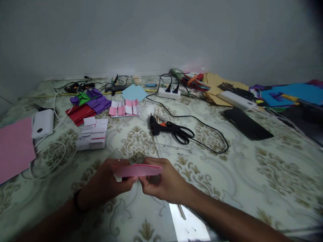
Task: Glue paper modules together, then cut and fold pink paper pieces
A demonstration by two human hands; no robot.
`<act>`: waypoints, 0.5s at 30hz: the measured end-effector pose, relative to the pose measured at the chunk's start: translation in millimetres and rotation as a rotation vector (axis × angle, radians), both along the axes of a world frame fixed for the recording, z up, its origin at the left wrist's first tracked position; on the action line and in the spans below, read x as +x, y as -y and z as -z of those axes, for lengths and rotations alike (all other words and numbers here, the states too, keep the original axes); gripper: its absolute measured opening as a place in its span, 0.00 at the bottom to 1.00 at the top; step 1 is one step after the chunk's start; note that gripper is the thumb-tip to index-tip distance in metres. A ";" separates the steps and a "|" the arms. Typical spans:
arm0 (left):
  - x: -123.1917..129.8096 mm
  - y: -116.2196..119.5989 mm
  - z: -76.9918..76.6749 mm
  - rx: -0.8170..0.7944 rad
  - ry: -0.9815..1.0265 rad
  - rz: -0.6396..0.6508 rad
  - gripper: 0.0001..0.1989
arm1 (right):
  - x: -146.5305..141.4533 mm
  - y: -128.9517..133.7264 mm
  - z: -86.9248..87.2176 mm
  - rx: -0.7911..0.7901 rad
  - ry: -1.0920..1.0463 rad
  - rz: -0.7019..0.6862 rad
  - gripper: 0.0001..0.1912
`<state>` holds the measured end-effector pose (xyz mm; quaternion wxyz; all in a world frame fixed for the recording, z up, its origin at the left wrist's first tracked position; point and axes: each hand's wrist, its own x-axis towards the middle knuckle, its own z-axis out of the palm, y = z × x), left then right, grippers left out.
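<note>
- A pink paper piece [137, 170], small and oblong, seen nearly edge-on so that it shows as a flat, thin strip
- It lies about level, its long side running left to right, raised just above the patterned desk [252, 174] near the front edge
- The left hand [107, 183] pinches its left end and the right hand [164, 183] its right end; the middle stretch is bare
</note>
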<state>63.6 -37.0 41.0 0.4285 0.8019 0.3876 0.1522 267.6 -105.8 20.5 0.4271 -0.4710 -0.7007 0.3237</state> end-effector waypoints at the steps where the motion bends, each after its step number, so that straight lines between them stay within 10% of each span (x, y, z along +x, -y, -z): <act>1: -0.4 0.2 0.4 0.042 -0.009 0.025 0.10 | 0.0 0.2 0.1 0.016 0.000 -0.002 0.07; 8: -6.6 0.8 11.4 0.338 0.044 0.045 0.09 | 3.3 0.1 -2.1 0.059 -0.021 0.004 0.05; 15: -5.8 4.4 11.2 0.243 0.031 -0.098 0.06 | 5.1 -2.7 -6.9 0.112 -0.028 0.003 0.05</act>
